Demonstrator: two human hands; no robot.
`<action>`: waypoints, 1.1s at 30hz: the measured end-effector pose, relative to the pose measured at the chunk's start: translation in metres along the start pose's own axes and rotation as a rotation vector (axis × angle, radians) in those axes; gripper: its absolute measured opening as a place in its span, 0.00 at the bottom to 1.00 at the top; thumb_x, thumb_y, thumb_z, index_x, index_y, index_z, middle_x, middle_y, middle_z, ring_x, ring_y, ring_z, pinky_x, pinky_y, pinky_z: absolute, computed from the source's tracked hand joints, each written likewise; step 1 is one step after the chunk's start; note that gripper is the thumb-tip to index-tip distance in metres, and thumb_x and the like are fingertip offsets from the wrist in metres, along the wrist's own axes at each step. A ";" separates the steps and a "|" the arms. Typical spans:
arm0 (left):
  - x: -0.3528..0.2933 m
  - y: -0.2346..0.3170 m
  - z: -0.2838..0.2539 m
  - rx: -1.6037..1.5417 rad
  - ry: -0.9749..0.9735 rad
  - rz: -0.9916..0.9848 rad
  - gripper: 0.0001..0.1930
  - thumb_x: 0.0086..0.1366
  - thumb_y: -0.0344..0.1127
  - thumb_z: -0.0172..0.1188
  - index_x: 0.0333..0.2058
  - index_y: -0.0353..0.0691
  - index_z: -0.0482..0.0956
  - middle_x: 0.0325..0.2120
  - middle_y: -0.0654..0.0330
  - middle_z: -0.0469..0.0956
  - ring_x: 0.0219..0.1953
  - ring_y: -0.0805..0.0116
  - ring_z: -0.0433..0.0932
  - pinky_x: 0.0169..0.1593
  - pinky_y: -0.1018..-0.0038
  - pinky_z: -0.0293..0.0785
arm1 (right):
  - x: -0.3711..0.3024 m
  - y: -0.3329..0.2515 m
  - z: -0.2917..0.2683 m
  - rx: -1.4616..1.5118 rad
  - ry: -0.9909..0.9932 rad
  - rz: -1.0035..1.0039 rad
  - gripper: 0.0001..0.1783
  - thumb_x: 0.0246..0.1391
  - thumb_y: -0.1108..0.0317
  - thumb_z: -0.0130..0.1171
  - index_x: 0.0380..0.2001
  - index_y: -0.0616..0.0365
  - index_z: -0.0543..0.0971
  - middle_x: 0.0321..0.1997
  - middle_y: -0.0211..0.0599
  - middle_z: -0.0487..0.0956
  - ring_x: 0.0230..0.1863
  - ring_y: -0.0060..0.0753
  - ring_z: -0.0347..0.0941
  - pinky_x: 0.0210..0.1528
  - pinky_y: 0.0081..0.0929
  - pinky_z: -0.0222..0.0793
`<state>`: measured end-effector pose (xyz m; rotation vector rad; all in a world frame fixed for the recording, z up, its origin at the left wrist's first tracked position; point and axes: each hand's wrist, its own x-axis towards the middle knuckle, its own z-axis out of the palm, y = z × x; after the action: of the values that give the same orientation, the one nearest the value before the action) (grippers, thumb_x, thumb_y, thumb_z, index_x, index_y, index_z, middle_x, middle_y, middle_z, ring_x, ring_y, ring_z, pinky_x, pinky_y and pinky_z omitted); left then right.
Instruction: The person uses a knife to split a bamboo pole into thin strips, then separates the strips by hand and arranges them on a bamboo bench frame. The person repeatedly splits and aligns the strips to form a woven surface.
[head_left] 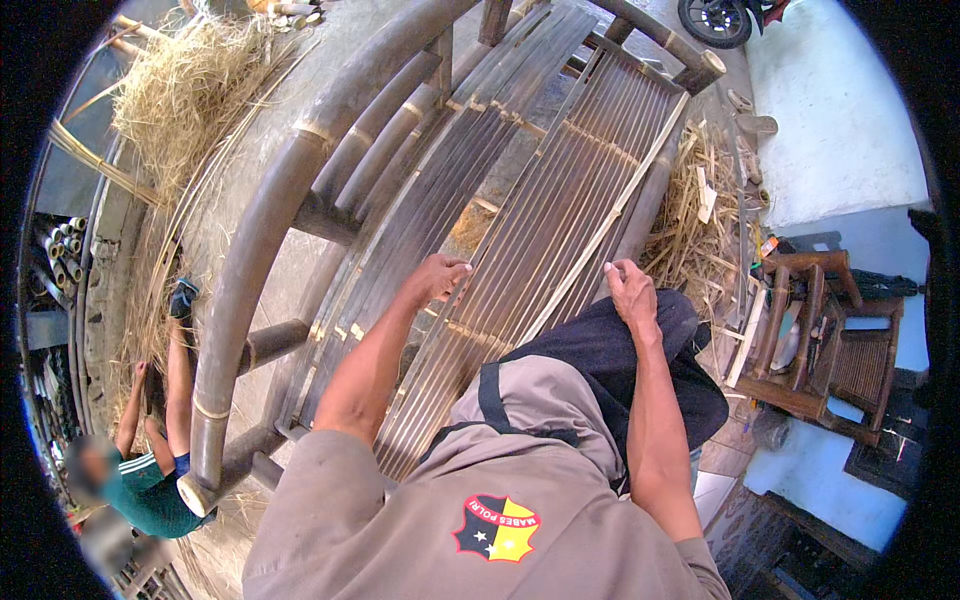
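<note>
Beneath both hands lies a dark bamboo bench with a seat of narrow slats and thick round poles along its side. My left hand is closed, fingertips pinched together, over the left edge of the slat panel. What it holds, if anything, is too small to tell. My right hand is curled with thumb and fingers close together beside my dark-clothed knee; I cannot make out anything in it. Between the hands a pale bamboo strip runs lengthwise along the right side of the slats, apart from both.
Bamboo shavings are heaped right of the bench, and straw-like fibre at the far left. Another person sits low on the left. A wooden chair stands at right; a motorcycle wheel shows at the top.
</note>
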<state>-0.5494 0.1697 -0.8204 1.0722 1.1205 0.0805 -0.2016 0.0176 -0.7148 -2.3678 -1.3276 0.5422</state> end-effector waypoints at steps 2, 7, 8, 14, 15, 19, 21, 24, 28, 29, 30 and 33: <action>-0.001 0.002 -0.001 0.028 0.010 -0.011 0.25 0.63 0.49 0.65 0.52 0.37 0.81 0.25 0.65 0.72 0.30 0.68 0.77 0.35 0.62 0.83 | 0.001 0.000 0.001 0.004 -0.006 0.015 0.23 0.63 0.50 0.55 0.44 0.61 0.81 0.34 0.53 0.84 0.37 0.52 0.83 0.41 0.41 0.75; -0.004 0.004 -0.002 -0.102 -0.043 -0.033 0.26 0.62 0.50 0.67 0.53 0.37 0.80 0.28 0.62 0.75 0.30 0.68 0.79 0.35 0.64 0.84 | 0.002 -0.001 0.001 0.016 -0.016 0.001 0.22 0.62 0.51 0.56 0.44 0.61 0.82 0.35 0.53 0.84 0.38 0.52 0.83 0.41 0.41 0.75; -0.004 0.004 -0.002 -0.094 -0.039 -0.036 0.27 0.62 0.50 0.68 0.53 0.37 0.80 0.29 0.61 0.77 0.30 0.68 0.79 0.36 0.65 0.85 | 0.001 -0.001 0.001 0.022 -0.010 -0.006 0.22 0.62 0.51 0.56 0.43 0.61 0.82 0.34 0.53 0.84 0.38 0.53 0.83 0.41 0.41 0.75; -0.002 0.003 -0.003 -0.046 -0.045 -0.048 0.29 0.63 0.54 0.66 0.55 0.39 0.79 0.37 0.58 0.81 0.30 0.67 0.81 0.34 0.69 0.77 | 0.000 -0.004 -0.001 0.013 -0.009 -0.008 0.21 0.62 0.52 0.57 0.44 0.60 0.81 0.34 0.56 0.83 0.39 0.56 0.82 0.42 0.42 0.75; -0.001 0.002 -0.003 -0.031 -0.031 -0.046 0.29 0.63 0.54 0.66 0.55 0.39 0.79 0.37 0.58 0.82 0.30 0.66 0.81 0.34 0.69 0.78 | 0.000 -0.005 -0.001 0.013 -0.013 0.003 0.21 0.62 0.52 0.56 0.44 0.60 0.81 0.34 0.56 0.83 0.39 0.56 0.82 0.42 0.42 0.75; 0.004 -0.003 -0.002 -0.044 -0.029 -0.041 0.27 0.64 0.52 0.65 0.54 0.39 0.79 0.38 0.56 0.81 0.30 0.65 0.82 0.34 0.66 0.81 | 0.000 -0.006 -0.002 0.002 -0.022 0.029 0.21 0.62 0.52 0.56 0.43 0.60 0.81 0.34 0.56 0.83 0.40 0.55 0.82 0.42 0.42 0.76; 0.006 -0.005 -0.002 -0.064 -0.032 -0.042 0.26 0.64 0.52 0.65 0.54 0.39 0.79 0.37 0.56 0.81 0.29 0.65 0.81 0.34 0.65 0.83 | 0.000 -0.005 -0.002 0.007 -0.026 0.026 0.21 0.62 0.52 0.56 0.43 0.60 0.82 0.35 0.55 0.84 0.40 0.54 0.82 0.43 0.42 0.76; 0.009 -0.002 -0.002 -0.053 -0.015 -0.047 0.25 0.65 0.52 0.64 0.51 0.37 0.80 0.34 0.57 0.80 0.28 0.65 0.80 0.34 0.65 0.83 | 0.000 -0.005 -0.001 0.021 -0.024 0.012 0.22 0.62 0.51 0.56 0.44 0.60 0.82 0.35 0.55 0.84 0.41 0.54 0.82 0.43 0.42 0.76; 0.010 0.011 0.003 0.177 0.005 -0.007 0.25 0.67 0.54 0.59 0.44 0.33 0.82 0.28 0.58 0.79 0.26 0.65 0.77 0.30 0.65 0.76 | 0.000 -0.005 -0.001 0.011 0.008 0.018 0.21 0.61 0.49 0.56 0.40 0.57 0.83 0.35 0.53 0.84 0.40 0.57 0.82 0.43 0.45 0.76; 0.010 0.016 0.006 0.286 0.026 0.030 0.25 0.67 0.54 0.58 0.42 0.32 0.82 0.27 0.58 0.79 0.26 0.65 0.77 0.29 0.65 0.74 | 0.000 -0.005 0.000 0.007 -0.008 0.036 0.21 0.62 0.50 0.56 0.42 0.58 0.82 0.36 0.54 0.84 0.41 0.56 0.82 0.44 0.44 0.76; 0.010 0.020 0.010 0.286 0.040 0.113 0.25 0.68 0.54 0.56 0.41 0.32 0.82 0.26 0.57 0.79 0.26 0.65 0.76 0.30 0.64 0.73 | 0.000 -0.005 -0.002 0.012 -0.022 0.049 0.22 0.62 0.50 0.56 0.43 0.59 0.82 0.37 0.55 0.84 0.42 0.55 0.82 0.45 0.42 0.76; 0.009 0.031 0.022 0.300 0.132 0.284 0.25 0.68 0.53 0.54 0.38 0.31 0.81 0.25 0.55 0.79 0.27 0.63 0.76 0.34 0.62 0.71 | -0.001 -0.005 -0.003 0.041 -0.016 0.047 0.21 0.62 0.51 0.56 0.43 0.58 0.82 0.37 0.54 0.84 0.42 0.56 0.82 0.45 0.44 0.75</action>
<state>-0.5152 0.1760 -0.8036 1.5096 1.1138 0.2151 -0.2047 0.0191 -0.7096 -2.3715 -1.2587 0.5969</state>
